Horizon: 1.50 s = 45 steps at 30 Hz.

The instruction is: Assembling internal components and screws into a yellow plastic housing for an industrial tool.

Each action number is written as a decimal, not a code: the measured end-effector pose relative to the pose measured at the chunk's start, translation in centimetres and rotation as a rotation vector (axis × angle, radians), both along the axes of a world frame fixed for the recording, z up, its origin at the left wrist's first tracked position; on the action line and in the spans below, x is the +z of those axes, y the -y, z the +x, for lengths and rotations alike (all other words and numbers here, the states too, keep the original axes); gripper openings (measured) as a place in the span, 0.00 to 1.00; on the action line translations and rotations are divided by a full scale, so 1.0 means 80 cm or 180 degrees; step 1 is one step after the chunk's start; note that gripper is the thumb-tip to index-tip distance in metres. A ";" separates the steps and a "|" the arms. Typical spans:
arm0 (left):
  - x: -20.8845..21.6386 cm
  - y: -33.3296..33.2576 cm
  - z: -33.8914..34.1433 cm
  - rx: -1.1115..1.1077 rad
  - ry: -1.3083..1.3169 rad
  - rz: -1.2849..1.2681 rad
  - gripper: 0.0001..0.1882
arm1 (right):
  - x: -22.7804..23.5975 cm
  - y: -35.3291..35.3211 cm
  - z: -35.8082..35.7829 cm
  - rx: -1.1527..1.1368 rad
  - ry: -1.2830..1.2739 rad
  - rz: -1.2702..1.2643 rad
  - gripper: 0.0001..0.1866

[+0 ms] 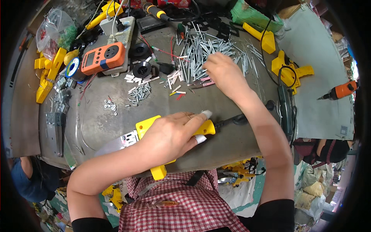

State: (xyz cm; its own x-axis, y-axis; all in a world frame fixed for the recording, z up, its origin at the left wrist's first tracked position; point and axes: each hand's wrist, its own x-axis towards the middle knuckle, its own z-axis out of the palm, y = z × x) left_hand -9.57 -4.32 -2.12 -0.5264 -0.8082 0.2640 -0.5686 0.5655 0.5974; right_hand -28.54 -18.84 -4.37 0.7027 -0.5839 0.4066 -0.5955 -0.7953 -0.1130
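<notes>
My left hand, white wraps on two fingertips, lies closed over a yellow-handled tool near the table's front edge. A flat metal plate sticks out from the tool's left end, and a black cord leaves its right end. Farther off, my right hand is at the right side of a heap of long metal screws. Its fingers are bent together, and what they hold, if anything, cannot be made out. Pink-handled pliers lie just left of that hand.
Short screws and white nuts lie left of centre. An orange meter stands at the back left beside a solder spool. Yellow housings and a dark corded tool lie right; an orange screwdriver is farther right.
</notes>
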 end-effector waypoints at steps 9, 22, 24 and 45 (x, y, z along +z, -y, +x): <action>-0.007 0.047 0.056 0.0654 -0.0191 0.0268 0.09 | 0.001 0.011 0.014 -0.0029 0.0099 0.0284 0.07; -0.005 0.060 0.068 0.1004 -0.0079 0.0448 0.09 | 0.006 -0.022 0.071 -0.1021 -0.0906 0.0749 0.04; -0.010 0.070 0.059 0.0879 -0.0077 0.0145 0.09 | 0.008 -0.024 0.067 -0.1101 -0.0955 0.0558 0.05; 0.037 0.034 0.053 0.0166 -0.0561 0.1555 0.21 | 0.023 -0.233 -0.019 -0.0650 0.2352 0.3862 0.06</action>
State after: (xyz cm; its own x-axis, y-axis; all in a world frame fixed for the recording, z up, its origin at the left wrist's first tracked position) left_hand -5.32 -7.07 0.83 -0.4636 -0.8833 -0.0694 -0.4555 0.1704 0.8738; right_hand -30.07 -0.16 -2.52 0.4170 -0.8911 -0.1788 -0.1920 0.1059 -0.9757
